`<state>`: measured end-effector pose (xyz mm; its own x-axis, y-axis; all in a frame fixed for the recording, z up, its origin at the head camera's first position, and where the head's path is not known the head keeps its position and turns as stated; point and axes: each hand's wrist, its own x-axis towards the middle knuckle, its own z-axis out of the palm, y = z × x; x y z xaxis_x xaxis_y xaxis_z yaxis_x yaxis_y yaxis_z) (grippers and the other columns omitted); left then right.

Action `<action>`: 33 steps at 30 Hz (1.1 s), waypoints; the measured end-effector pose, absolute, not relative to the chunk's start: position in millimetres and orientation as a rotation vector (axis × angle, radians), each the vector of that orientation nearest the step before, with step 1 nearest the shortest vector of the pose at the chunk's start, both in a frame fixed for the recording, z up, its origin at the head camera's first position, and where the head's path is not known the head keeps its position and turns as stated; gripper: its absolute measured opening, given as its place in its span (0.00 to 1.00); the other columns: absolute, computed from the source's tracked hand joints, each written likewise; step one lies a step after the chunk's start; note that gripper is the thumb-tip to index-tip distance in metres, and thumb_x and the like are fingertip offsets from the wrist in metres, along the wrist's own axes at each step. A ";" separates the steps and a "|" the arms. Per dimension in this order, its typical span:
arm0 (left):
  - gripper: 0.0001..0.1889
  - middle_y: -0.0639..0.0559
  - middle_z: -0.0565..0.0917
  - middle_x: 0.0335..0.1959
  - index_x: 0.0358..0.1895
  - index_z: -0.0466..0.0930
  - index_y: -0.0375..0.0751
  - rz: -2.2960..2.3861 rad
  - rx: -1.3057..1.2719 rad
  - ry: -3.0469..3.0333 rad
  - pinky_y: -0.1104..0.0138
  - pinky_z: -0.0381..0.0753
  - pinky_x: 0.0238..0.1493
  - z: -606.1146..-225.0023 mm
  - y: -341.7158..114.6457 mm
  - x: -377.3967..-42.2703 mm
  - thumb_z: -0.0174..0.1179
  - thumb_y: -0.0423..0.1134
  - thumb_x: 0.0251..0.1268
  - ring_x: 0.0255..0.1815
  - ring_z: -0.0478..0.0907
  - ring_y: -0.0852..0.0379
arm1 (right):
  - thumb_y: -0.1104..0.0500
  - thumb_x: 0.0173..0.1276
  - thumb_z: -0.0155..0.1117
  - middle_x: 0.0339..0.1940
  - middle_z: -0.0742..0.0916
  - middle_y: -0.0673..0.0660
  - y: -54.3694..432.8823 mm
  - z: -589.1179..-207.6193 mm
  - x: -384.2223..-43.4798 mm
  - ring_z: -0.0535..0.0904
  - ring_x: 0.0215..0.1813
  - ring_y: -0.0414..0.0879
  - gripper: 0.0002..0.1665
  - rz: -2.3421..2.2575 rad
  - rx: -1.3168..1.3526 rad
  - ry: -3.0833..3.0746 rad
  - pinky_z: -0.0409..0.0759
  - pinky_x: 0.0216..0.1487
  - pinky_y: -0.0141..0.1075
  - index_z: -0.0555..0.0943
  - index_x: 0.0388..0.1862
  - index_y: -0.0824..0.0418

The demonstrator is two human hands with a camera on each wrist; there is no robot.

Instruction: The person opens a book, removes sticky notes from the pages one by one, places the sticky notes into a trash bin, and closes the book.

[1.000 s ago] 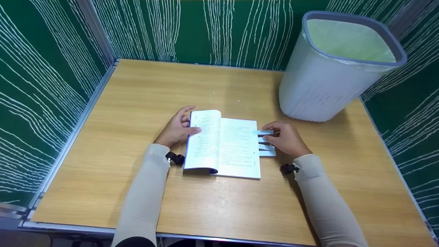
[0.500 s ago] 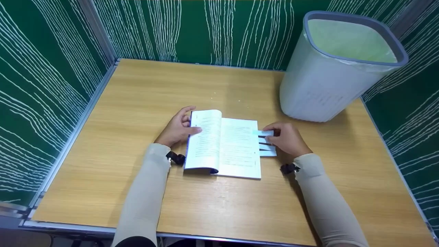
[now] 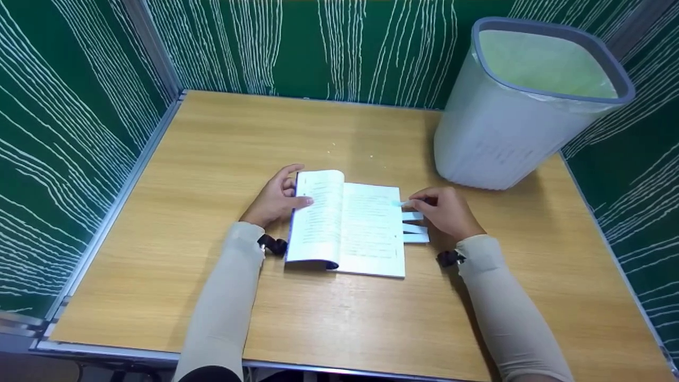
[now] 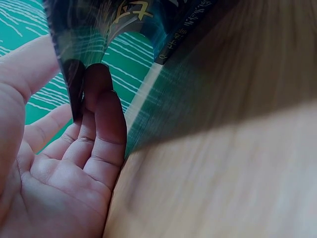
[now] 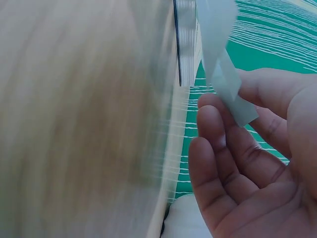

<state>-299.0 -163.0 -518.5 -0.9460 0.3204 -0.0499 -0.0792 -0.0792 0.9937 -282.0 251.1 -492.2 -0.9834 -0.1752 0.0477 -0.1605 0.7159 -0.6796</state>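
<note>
An open book [image 3: 371, 233] lies on the table, its left side raised and curled over. My left hand [image 3: 276, 199] holds that side, thumb on the page and fingers behind the dark cover [image 4: 74, 74]. Several pale blue paper tabs [image 3: 416, 238] stick out past the right page edge. At the topmost tab [image 3: 405, 203], my right hand [image 3: 448, 212] pinches the outer end between thumb and fingertips. In the right wrist view, pale strips [image 5: 242, 113] hang beside the book's page edges [image 5: 186, 44], near the thumb and index finger; other fingers are loosely curled.
A tall white bin [image 3: 493, 132] with a grey rim and pale liner stands at the back right of the wooden table [image 3: 254, 127]. Small white specks lie behind the book. Green walls with white streaks [image 3: 297, 48] enclose the back and sides.
My right hand's fingertips have shifted slightly on the topmost tab, which now shows less of its length and looks lifted. The left hand and the book keep their places.
</note>
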 end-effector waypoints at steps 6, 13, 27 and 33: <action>0.51 0.41 0.80 0.52 0.81 0.58 0.48 2.108 0.252 1.923 0.59 0.89 0.47 -518.5 -163.4 -298.7 0.75 0.23 0.55 0.45 0.84 0.51 | 0.50 0.74 0.69 0.45 0.91 0.50 252.4 -491.4 -282.9 0.80 0.42 0.48 0.08 -1.166 -0.252 2.870 0.80 0.43 0.40 0.91 0.46 0.48; 0.51 0.47 0.77 0.44 0.81 0.58 0.47 2.102 0.257 1.942 0.66 0.87 0.42 -519.7 -163.8 -299.1 0.75 0.23 0.55 0.40 0.80 0.56 | 0.49 0.74 0.69 0.42 0.91 0.49 256.6 -493.4 -283.0 0.80 0.39 0.47 0.09 -1.206 -0.365 2.905 0.80 0.38 0.35 0.91 0.45 0.48; 0.51 0.45 0.79 0.45 0.81 0.58 0.47 2.096 0.262 1.951 0.62 0.89 0.43 -519.0 -161.5 -299.6 0.75 0.23 0.54 0.42 0.83 0.53 | 0.47 0.73 0.69 0.42 0.91 0.49 259.6 -488.5 -282.4 0.79 0.40 0.47 0.10 -1.273 -0.245 2.906 0.80 0.39 0.36 0.91 0.45 0.48; 0.50 0.43 0.80 0.49 0.81 0.58 0.48 2.081 0.266 1.978 0.61 0.89 0.45 -519.0 -161.8 -298.7 0.75 0.24 0.55 0.44 0.83 0.52 | 0.46 0.73 0.69 0.43 0.90 0.50 264.2 -478.8 -280.7 0.77 0.40 0.49 0.12 -1.277 -0.242 2.912 0.79 0.37 0.35 0.91 0.46 0.50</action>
